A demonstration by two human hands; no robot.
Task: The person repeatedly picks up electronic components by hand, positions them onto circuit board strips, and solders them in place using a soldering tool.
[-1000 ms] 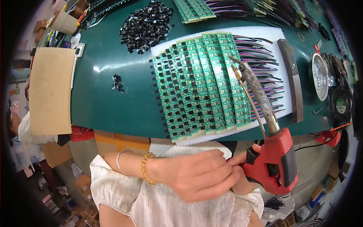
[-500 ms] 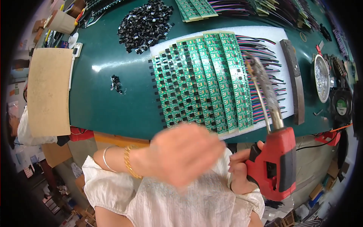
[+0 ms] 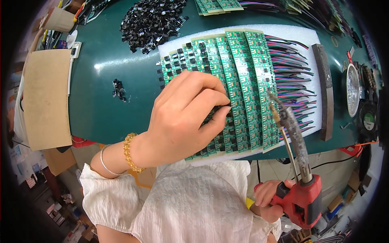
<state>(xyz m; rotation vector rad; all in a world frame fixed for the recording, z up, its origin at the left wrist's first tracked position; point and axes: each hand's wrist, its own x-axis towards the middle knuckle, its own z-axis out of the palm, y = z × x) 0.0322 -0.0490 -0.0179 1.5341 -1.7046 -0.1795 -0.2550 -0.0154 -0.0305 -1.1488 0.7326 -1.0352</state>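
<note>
**Green boards under our fingers, soldering gun at the ready**

Cardboard comes first on the far left: a brown sheet (image 3: 45,97) lying flat at the edge of the dark green tabletop (image 3: 101,109). Just beside it, on the bare green surface, sits a tiny cluster of black parts (image 3: 118,89), and further up a big heap of the same black parts (image 3: 152,22) spreads near the top rim.

Moving towards the middle, our left hand (image 3: 184,117) reaches over the row of green circuit boards (image 3: 243,81). Its fingers are curled close together, fingertips (image 3: 223,111) pressed down on the boards, thumb and forefinger pinched narrow; whether a small part sits between them we cannot tell. A yellow bead bracelet (image 3: 130,153) and a thin bangle (image 3: 103,162) ring the wrist.

The boards lie overlapped like shingles on a white foam sheet (image 3: 194,42), with coloured wires (image 3: 293,69) fanning out from their right side.

Further right, our right hand (image 3: 269,198) grips the red handle of a soldering gun (image 3: 302,194), low in the picture, off the tabletop's near edge. Its long metal barrel slants up so that the tip (image 3: 270,95) stands over the right-hand boards.

Beyond the wires, a dark bar (image 3: 325,89) lies along the foam's edge, and a round metal tin (image 3: 353,89) sits near the right rim.
</note>
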